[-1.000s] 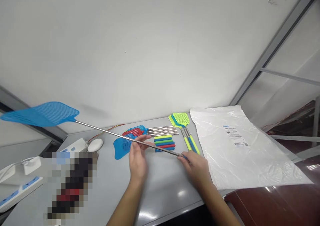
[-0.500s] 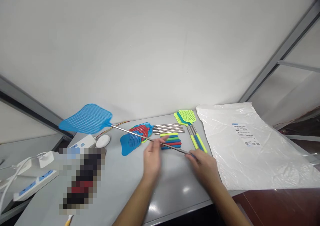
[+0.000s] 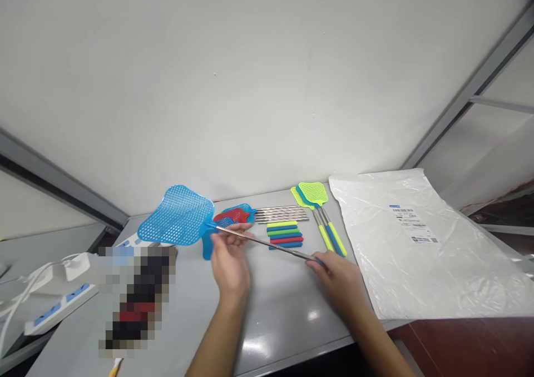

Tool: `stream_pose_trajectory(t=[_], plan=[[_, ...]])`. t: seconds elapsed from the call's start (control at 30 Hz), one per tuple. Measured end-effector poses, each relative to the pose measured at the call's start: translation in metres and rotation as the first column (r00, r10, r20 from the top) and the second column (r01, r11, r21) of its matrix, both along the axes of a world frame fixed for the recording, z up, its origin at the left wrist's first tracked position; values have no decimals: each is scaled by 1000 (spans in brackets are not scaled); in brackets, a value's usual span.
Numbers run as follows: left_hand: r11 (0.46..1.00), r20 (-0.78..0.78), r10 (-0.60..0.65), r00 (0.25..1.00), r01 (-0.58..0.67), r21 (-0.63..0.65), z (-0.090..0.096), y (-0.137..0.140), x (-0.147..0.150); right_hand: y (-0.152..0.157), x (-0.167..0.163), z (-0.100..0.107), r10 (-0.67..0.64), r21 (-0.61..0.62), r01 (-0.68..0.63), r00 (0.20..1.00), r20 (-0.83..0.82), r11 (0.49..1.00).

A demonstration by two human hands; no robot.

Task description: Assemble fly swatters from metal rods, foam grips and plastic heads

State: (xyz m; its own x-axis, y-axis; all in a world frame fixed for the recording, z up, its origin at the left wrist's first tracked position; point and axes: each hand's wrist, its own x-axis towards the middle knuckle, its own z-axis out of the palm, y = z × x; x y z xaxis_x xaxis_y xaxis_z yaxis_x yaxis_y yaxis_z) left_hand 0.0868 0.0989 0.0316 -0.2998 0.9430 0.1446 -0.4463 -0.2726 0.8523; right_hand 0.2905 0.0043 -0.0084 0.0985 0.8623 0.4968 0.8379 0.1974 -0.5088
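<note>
A blue fly swatter with a perforated head (image 3: pixel 177 216) and a silver telescopic rod (image 3: pixel 271 243) is held slantwise above the table. My right hand (image 3: pixel 340 279) is closed around its handle end, where a bit of blue shows. My left hand (image 3: pixel 231 268) is at the rod close to the head, thumb and fingers loosely curled about it. Beyond the rod lies a row of coloured handle grips (image 3: pixel 284 233) in yellow, green, blue and red. Behind those, more swatter heads, including a red one (image 3: pixel 231 216), lie with their silver rods (image 3: pixel 281 214) side by side.
Three swatters with yellow-green and blue heads (image 3: pixel 314 193) lie by the wall. A white plastic package (image 3: pixel 375 266) with a label covers the table's right side. Power strips (image 3: pixel 58 307) with cables and a pixelated object (image 3: pixel 139 299) are on the left.
The swatter's head has moved right and nearer my hands, and its visible rod looks shorter. My left hand has shifted left along the rod to near the head. My right hand stays at the handle.
</note>
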Motion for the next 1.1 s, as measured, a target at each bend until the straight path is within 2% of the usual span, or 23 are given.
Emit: stream_pose_trajectory(t=[0.03,0.1,0.27,0.37,0.43,0.6,0.73,0.9,0.97,1.03,1.1], plan=[[997,44,83,996,-83,-7,2,6,-7,0,1,1,-7,-8,6,1000,-8,1000],[988,95,154,984,-152,-28,7,14,-18,0,1,2,-11,-21,10,1000,-14,1000],[979,145,185,972,-195,55,17,15,-29,0,1,0,24,-25,-24,1000,-6,999],[951,154,242,958,-265,158,20,10,-28,0,1,-3,34,-19,-34,999,1,999],[939,163,268,950,-295,177,21,9,-28,0,1,-4,39,-17,-39,999,10,999],[953,65,302,951,-302,-9,16,12,-25,0,0,-4,68,-26,-66,995,76,997],[945,-15,324,946,-325,-44,9,15,-23,0,3,-5,67,-31,-65,995,73,997],[966,-59,251,966,-254,-50,5,11,-11,1,7,-6,27,-16,-26,998,61,1000],[979,-138,185,973,-194,-57,1,3,1,1,4,-6,19,-20,-18,998,53,1000],[991,-266,40,963,-71,-110,-6,-9,18,1,0,-6,19,-29,-18,999,41,999],[978,-333,-175,927,124,-168,-13,-22,37,2,-2,-6,15,-26,-14,999,30,1000]])
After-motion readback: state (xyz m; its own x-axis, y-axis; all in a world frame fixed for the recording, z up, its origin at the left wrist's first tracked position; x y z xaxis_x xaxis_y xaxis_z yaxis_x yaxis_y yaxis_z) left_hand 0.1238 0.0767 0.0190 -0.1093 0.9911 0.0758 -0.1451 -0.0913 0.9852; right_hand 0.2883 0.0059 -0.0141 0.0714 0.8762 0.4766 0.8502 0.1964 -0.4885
